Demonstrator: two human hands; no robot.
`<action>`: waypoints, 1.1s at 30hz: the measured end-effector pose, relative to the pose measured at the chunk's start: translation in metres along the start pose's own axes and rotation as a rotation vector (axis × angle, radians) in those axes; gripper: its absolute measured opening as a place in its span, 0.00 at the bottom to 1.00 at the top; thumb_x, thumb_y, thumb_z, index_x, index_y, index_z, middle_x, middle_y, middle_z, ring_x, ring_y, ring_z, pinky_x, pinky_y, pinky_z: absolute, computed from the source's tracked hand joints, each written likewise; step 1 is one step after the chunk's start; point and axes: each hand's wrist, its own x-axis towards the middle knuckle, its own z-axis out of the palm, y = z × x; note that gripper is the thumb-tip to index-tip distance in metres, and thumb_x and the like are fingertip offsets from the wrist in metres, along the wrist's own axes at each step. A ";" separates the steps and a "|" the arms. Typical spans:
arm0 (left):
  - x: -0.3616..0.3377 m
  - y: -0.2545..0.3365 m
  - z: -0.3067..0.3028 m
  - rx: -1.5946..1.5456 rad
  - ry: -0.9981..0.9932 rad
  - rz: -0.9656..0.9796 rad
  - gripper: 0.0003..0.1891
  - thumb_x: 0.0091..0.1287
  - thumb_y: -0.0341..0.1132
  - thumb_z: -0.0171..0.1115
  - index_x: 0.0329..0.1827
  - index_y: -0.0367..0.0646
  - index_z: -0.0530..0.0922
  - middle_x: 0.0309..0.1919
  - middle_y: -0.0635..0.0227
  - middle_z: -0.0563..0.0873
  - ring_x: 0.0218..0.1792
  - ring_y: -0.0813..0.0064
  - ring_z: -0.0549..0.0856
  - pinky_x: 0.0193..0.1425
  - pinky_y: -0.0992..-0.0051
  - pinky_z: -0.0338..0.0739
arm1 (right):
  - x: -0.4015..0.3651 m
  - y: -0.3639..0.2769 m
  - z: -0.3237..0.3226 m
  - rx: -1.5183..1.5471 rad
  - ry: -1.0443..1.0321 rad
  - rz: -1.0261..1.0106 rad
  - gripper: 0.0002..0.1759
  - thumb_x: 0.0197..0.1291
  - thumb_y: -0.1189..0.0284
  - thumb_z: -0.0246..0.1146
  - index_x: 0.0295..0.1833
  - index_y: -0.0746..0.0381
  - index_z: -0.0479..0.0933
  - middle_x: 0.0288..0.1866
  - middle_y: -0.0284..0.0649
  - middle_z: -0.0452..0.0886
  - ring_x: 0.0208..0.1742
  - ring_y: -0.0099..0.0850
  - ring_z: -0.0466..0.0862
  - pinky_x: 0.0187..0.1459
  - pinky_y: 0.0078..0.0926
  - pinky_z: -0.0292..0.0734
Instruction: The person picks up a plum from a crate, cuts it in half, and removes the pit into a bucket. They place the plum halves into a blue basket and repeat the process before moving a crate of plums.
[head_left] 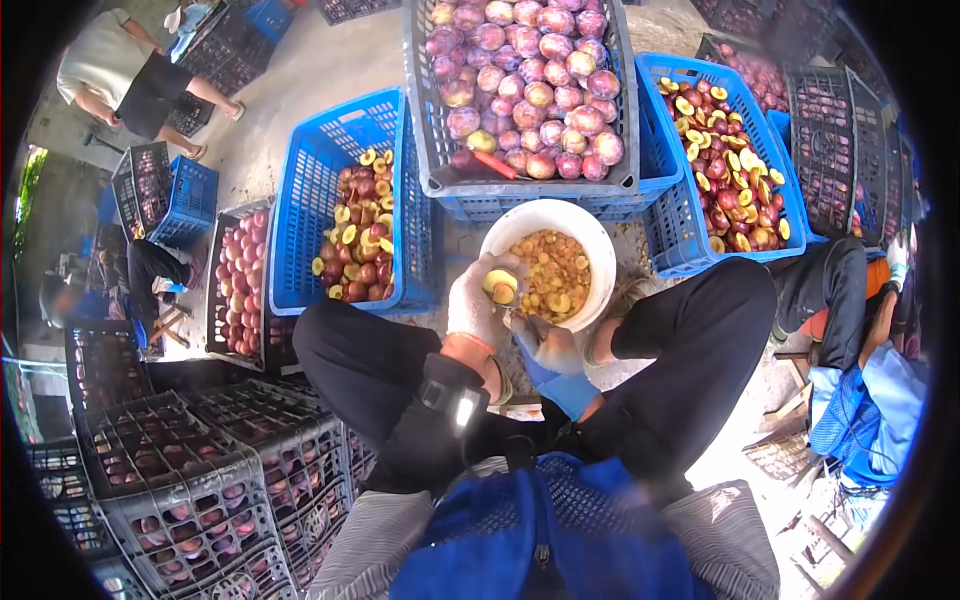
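My left hand (472, 303), in a white glove, is closed around a halved plum (501, 288) with its yellow cut face showing. Just below and to the right, my right hand (550, 358) wears a white and blue glove. Its fingers are curled together near the fruit; a small thing seems to stick out of them, too small to name. Both hands are at the near left rim of a white bucket (603, 240), which holds a layer of brownish-yellow plum pits and pulp (550, 270).
A black crate (424, 170) of whole plums with a red-handled tool (495, 165) stands ahead on a blue crate. Blue crates of halved plums flank it, left (285, 230) and right (665, 240). Stacked black crates (190, 490) fill the near left. Other people are on both sides.
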 end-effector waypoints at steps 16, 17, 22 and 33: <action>0.005 -0.019 -0.010 -0.215 0.174 0.001 0.19 0.77 0.46 0.48 0.34 0.40 0.76 0.22 0.59 0.82 0.21 0.65 0.80 0.25 0.67 0.75 | 0.006 -0.006 -0.002 0.164 -0.173 0.165 0.32 0.75 0.47 0.56 0.38 0.67 0.83 0.33 0.57 0.85 0.38 0.58 0.85 0.42 0.49 0.77; 0.007 -0.024 -0.015 -0.225 0.190 -0.012 0.18 0.77 0.45 0.49 0.34 0.41 0.76 0.22 0.60 0.81 0.20 0.65 0.80 0.24 0.67 0.74 | 0.007 -0.011 -0.005 0.210 -0.227 0.267 0.32 0.75 0.46 0.56 0.37 0.68 0.84 0.32 0.57 0.85 0.38 0.57 0.85 0.42 0.48 0.77; 0.000 -0.022 -0.006 -0.166 0.346 0.006 0.22 0.75 0.49 0.53 0.27 0.41 0.76 0.21 0.59 0.80 0.18 0.65 0.78 0.24 0.69 0.72 | 0.002 0.006 0.005 0.519 -0.458 0.503 0.29 0.77 0.48 0.57 0.45 0.66 0.83 0.27 0.39 0.84 0.27 0.31 0.82 0.31 0.32 0.75; -0.005 -0.023 -0.016 0.277 0.207 0.330 0.18 0.73 0.42 0.52 0.27 0.39 0.75 0.21 0.57 0.80 0.18 0.65 0.77 0.23 0.71 0.70 | -0.001 0.007 0.002 0.584 -0.526 0.456 0.25 0.77 0.50 0.58 0.48 0.64 0.80 0.28 0.31 0.81 0.27 0.19 0.78 0.29 0.24 0.72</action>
